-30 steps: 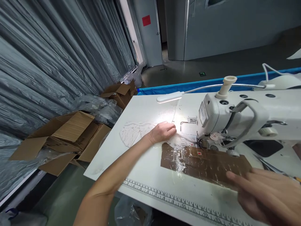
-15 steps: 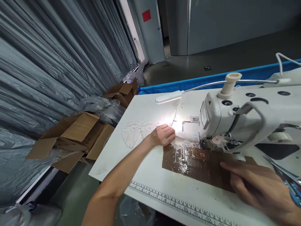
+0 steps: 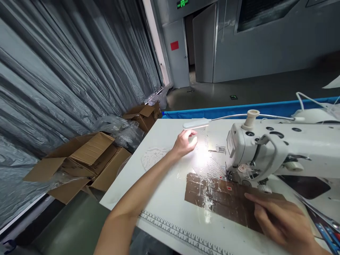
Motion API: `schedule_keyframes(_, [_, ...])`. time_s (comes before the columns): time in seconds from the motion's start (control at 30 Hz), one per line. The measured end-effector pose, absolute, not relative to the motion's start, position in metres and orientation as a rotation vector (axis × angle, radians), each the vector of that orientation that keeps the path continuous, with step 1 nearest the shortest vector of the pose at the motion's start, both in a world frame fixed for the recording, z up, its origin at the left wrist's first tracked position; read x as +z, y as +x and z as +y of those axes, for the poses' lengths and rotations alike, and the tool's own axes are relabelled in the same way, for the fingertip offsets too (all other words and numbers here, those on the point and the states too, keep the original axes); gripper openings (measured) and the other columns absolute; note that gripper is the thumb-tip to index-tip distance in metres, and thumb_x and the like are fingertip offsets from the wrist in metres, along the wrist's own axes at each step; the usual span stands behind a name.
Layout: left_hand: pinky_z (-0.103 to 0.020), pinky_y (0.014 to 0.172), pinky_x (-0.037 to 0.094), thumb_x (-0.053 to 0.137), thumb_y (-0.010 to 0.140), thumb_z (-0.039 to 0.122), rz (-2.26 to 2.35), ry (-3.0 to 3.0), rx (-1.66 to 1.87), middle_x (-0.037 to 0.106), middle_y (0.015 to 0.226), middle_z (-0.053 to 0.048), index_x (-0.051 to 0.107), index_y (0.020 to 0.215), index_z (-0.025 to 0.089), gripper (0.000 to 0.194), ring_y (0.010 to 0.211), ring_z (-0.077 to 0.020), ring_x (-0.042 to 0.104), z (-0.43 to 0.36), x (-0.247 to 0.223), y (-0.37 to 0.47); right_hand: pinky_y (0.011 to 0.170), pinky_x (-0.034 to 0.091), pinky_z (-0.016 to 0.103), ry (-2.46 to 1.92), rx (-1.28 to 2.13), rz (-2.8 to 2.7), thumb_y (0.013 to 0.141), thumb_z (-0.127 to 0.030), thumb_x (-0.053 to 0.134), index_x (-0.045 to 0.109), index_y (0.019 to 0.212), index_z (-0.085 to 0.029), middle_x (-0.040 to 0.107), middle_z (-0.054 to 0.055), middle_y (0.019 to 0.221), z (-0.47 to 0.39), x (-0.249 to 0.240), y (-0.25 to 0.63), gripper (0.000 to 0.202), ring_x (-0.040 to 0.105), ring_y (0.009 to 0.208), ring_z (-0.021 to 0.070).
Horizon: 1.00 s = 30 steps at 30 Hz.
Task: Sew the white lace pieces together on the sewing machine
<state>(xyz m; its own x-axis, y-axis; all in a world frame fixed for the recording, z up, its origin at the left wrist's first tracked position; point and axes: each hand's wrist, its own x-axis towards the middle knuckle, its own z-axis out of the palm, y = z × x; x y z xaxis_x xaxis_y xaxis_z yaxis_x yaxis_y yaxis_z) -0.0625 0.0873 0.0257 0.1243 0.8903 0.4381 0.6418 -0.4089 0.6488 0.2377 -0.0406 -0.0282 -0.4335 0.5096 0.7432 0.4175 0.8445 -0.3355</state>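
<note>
My left hand (image 3: 185,142) is raised beside the lamp head (image 3: 196,124), its thumb and index finger curved apart; nothing shows clearly between them in the glare. White lace (image 3: 212,166) runs over the table to the needle area of a white sewing machine (image 3: 239,145). Another lace part (image 3: 152,158) lies flat at the left, behind my left forearm. My right hand (image 3: 284,216) rests on a brown sheet (image 3: 223,202) covered with shiny clear tape, index finger stretched out across it and the other fingers bent. The sheet lies in front of the needle area.
A ruler strip (image 3: 175,230) runs along the table's front edge. Scissors (image 3: 321,212) lie at the right. Open cardboard boxes (image 3: 90,148) and plastic bags (image 3: 119,131) stand left of the table. Blue sheeting (image 3: 191,114) borders the far side.
My left hand has moved up and away from the lace by the needle to beside the lamp, and its closed fingers have opened. The right hand stays on the sheet. The view has tilted up.
</note>
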Motion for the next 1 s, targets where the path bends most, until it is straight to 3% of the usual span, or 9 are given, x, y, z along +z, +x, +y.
schedule_keyframes(0.17, [-0.038,0.102,0.041,0.058,0.085,0.026,1.589,1.956,1.065,0.069,0.098,-0.009,0.064,0.091,0.020,0.010,0.111,-0.0281,0.059,0.140,0.030,-0.043,0.054,0.054,0.023,-0.714,0.069,-2.041,0.089,-0.016,0.053,0.066,0.107,-0.016,0.071,0.002,0.073,-0.042,-0.030,0.236,0.021,0.067,0.056,0.0143])
schedule_keyframes(0.33, [-0.036,0.088,0.045,0.076,0.066,0.022,1.667,1.770,0.967,0.068,0.085,-0.010,0.056,0.065,0.018,0.021,0.098,-0.0312,0.062,0.161,0.015,-0.030,0.048,0.052,0.019,-0.746,0.056,-2.070,0.089,-0.013,0.055,0.064,0.112,-0.015,0.072,0.003,0.078,-0.039,-0.032,0.244,0.024,0.063,0.048,0.0113])
schedule_keyframes(0.47, [-0.030,0.070,0.046,0.070,0.071,0.024,1.567,1.691,0.976,0.057,0.061,-0.002,0.050,0.057,0.018,0.026,0.069,-0.0200,0.059,0.148,0.017,-0.041,0.052,0.056,0.021,-0.694,-0.019,-2.091,0.089,-0.014,0.055,0.065,0.110,-0.016,0.074,0.005,0.083,-0.039,-0.024,0.242,0.023,0.071,0.064,0.0173])
schedule_keyframes(0.57, [-0.026,0.062,0.044,0.066,0.076,0.028,1.475,1.635,1.053,0.049,0.057,0.002,0.047,0.059,0.019,0.027,0.059,-0.0136,0.053,0.127,0.027,-0.056,0.050,0.057,0.023,-0.706,-0.067,-2.065,0.090,-0.017,0.053,0.066,0.107,-0.018,0.074,0.006,0.086,-0.039,-0.021,0.238,0.022,0.072,0.066,0.0200])
schedule_keyframes(0.77, [-0.023,0.056,0.045,0.066,0.075,0.034,1.374,1.476,1.221,0.056,0.065,0.001,0.048,0.082,0.019,0.024,0.058,-0.0125,0.056,0.075,0.041,-0.070,0.054,0.060,0.027,-0.708,-0.123,-2.090,0.089,-0.019,0.055,0.065,0.110,-0.025,0.075,0.004,0.086,-0.036,-0.035,0.242,0.024,0.072,0.068,0.0212])
schedule_keyframes(0.9, [-0.021,0.054,0.046,0.068,0.073,0.031,1.262,1.279,1.340,0.062,0.072,0.003,0.048,0.111,0.022,0.044,0.056,-0.0108,0.057,0.042,0.047,-0.067,0.059,0.061,0.029,-0.740,-0.128,-2.095,0.089,-0.019,0.057,0.064,0.114,-0.027,0.075,0.004,0.088,-0.034,-0.044,0.247,0.027,0.072,0.071,0.0212])
schedule_keyframes(1.0, [-0.022,0.062,0.050,0.070,0.073,0.030,1.209,1.170,1.388,0.067,0.082,-0.001,0.052,0.122,0.021,0.053,0.065,-0.0120,0.062,0.028,0.052,-0.063,0.059,0.060,0.026,-0.713,-0.132,-2.114,0.091,-0.024,0.056,0.064,0.114,-0.025,0.074,0.005,0.090,-0.033,-0.050,0.247,0.024,0.072,0.072,0.0199])
